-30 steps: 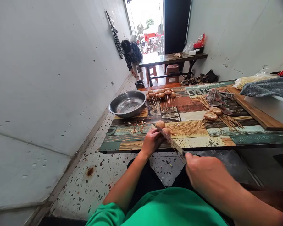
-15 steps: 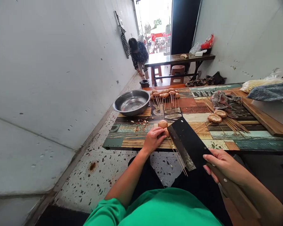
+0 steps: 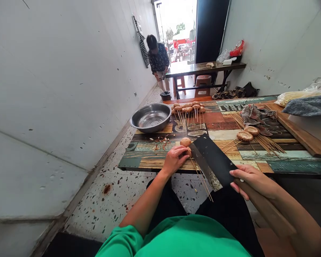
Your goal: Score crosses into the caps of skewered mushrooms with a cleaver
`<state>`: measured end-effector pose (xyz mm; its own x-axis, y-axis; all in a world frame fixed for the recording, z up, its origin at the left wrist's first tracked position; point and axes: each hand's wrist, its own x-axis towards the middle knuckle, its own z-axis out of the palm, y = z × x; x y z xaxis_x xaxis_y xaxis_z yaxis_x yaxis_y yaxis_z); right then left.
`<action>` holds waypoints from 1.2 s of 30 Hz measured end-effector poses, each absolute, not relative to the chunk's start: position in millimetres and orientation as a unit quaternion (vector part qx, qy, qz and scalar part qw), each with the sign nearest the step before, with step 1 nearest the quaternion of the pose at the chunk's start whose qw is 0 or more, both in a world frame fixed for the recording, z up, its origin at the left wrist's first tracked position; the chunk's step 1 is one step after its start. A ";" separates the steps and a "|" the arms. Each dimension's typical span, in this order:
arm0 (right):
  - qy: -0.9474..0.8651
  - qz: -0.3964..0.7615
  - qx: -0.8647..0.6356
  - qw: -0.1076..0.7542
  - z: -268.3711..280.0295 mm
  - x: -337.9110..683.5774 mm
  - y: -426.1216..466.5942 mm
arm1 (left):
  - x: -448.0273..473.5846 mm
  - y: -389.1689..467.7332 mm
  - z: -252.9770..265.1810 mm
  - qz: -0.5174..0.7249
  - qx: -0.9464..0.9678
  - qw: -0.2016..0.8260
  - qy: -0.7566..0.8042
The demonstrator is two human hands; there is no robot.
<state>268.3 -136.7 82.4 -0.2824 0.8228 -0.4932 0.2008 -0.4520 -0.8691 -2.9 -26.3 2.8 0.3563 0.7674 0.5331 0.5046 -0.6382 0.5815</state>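
My left hand [image 3: 176, 157] is closed on a brown mushroom cap at the table's near edge, its fingers hiding part of it. Just beyond, another mushroom cap [image 3: 185, 142] rests against it. Thin wooden skewers [image 3: 203, 182] run from the held caps down toward my lap. My right hand [image 3: 247, 180] grips a cleaver [image 3: 212, 162] where the wooden handle meets the dark, broad blade. The blade's upper corner lies close beside the caps; whether it touches them I cannot tell. Two upturned mushroom caps [image 3: 244, 136] lie to the right on skewers.
A steel basin [image 3: 151, 117] stands at the table's left, near scattered mushroom trimmings [image 3: 163, 143]. Skewered mushrooms [image 3: 187, 107] are piled at the back. A grey rag [image 3: 254, 116], loose skewers [image 3: 270, 144] and a wooden board [image 3: 302, 132] occupy the right. Beyond, a person [image 3: 158, 59] stands over a black bin [image 3: 165, 95].
The person in the background has straightened up from a deeper bend. My hands, the mushroom caps and the cleaver stay nearly in place, with the whole view shifted slightly.
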 end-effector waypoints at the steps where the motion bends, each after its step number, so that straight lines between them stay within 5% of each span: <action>1: -0.461 0.654 -0.549 0.240 83.5 269.7 -134.5 | -2.9 -25.9 2.2 0.411 0.807 0.163 0.392; 17: -0.431 0.648 -0.558 0.289 79.7 282.8 -138.5 | 8.6 -26.0 7.4 0.415 0.815 0.089 0.395; 30: -0.512 0.577 -0.567 0.290 77.2 291.3 -150.9 | 0.9 -12.4 33.1 0.248 0.909 -0.071 0.329; 36: -0.444 0.637 -0.552 0.302 85.5 285.0 -146.0 | -32.6 -3.7 39.0 0.245 0.781 -0.090 0.568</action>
<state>285.0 -146.0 85.5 -0.2076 0.8760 -0.4353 0.1055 -0.4223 -0.9003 -32.6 -3.7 39.0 0.2352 0.8424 0.4848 0.9308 -0.3388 0.1372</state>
